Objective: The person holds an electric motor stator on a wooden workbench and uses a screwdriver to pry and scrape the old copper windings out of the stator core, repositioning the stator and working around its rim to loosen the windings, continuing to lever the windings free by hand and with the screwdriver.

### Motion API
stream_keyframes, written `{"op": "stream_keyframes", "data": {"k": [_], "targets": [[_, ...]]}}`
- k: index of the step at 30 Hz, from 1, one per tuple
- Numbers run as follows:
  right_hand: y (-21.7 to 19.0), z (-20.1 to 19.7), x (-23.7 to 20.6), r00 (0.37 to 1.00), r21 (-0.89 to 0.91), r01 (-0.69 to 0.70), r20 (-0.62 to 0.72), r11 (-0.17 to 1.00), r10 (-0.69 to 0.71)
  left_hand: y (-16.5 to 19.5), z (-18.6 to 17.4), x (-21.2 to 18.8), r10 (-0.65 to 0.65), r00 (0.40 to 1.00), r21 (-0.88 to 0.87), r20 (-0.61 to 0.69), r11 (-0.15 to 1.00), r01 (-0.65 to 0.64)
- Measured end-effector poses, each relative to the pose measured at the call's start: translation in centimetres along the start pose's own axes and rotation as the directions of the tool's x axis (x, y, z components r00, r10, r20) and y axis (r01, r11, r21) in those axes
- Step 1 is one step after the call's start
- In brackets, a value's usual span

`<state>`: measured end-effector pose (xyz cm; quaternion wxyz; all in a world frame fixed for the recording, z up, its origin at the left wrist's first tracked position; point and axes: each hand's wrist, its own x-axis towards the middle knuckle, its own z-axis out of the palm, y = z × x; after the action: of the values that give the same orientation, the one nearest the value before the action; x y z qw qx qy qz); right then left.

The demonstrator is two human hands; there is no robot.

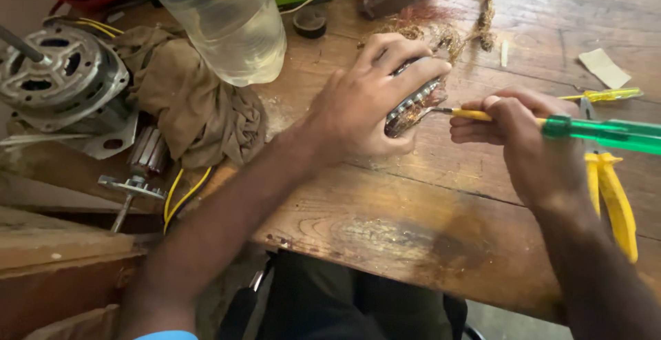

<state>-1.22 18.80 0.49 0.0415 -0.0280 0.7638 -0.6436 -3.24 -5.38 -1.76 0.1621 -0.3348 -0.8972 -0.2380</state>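
My left hand (365, 99) is wrapped over a small motor stator (413, 106) with metal slots, holding it down on the worn wooden table (413, 223). Only the stator's right edge shows under my fingers. My right hand (523, 130) grips a screwdriver (599, 132) with a green translucent handle and a yellow collar. Its thin metal tip points left and touches the stator's edge at about its middle. A tangle of copper wire (441, 33) lies just behind the stator.
A clear plastic bottle (227, 16) lies at the back left beside a brown rag (193, 99). A grey motor housing (58, 81) and a rotor with shaft (138, 168) sit at the left edge. Yellow-handled pliers (613, 195) lie at the right.
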Motion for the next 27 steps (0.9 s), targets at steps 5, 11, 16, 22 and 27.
{"op": "stream_keyframes", "data": {"k": [5, 11, 16, 22, 27], "targets": [[-0.2, 0.2, 0.3, 1.000, 0.040, -0.010, 0.006, 0.999, 0.010, -0.2, 0.0, 0.0, -0.009, 1.000, -0.005, -0.026, 1.000, 0.009], [-1.0, 1.3, -1.0, 0.977, -0.363, 0.196, -0.004, 0.911, -0.212, -0.1, -0.8, -0.5, 0.005, 0.997, -0.060, -0.082, 0.998, -0.010], [-0.8, 1.2, -1.7, 0.973, -0.454, 0.189, -0.035, 0.870, -0.230, -0.3, -1.1, -0.5, 0.013, 0.997, -0.088, -0.073, 0.996, -0.019], [-0.2, 0.5, -1.4, 0.972, -0.247, 0.231, 0.025, 0.941, -0.232, -0.9, -1.4, -0.9, 0.049, 0.992, -0.207, -0.120, 0.976, -0.074], [-0.6, 0.2, -2.2, 0.977, -0.340, 0.192, -0.017, 0.920, -0.211, -1.1, -1.6, -1.1, -0.046, 0.983, -0.235, -0.178, 0.972, 0.003]]}}
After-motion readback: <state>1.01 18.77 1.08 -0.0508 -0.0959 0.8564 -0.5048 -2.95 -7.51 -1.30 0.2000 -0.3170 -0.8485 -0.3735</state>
